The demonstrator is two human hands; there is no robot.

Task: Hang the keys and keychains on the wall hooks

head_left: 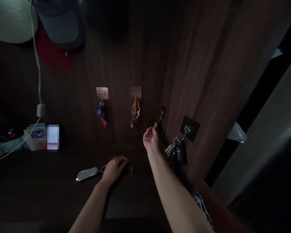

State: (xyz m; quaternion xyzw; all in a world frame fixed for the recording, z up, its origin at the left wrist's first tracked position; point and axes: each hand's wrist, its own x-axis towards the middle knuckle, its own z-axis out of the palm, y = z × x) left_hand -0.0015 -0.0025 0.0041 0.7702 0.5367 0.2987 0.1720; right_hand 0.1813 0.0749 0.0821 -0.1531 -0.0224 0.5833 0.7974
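Note:
My left hand lies on the dark wooden shelf with its fingers curled down over a key ring. A silver-and-white remote fob is attached on its left, and small keys show past the fingertips. What lies under the palm is hidden. My right hand is raised, palm up, in the corner, its fingers curled. Its thumb side meets a small yellow tag, slanting just below a metal hook on the side wall. The grip itself is dim and partly hidden.
Keys with blue and red tags and keys on a multicoloured cord hang from back-wall hooks. More keys and a black fob hang at right. Caps hang upper left, beside a white cable. Small boxes stand at left.

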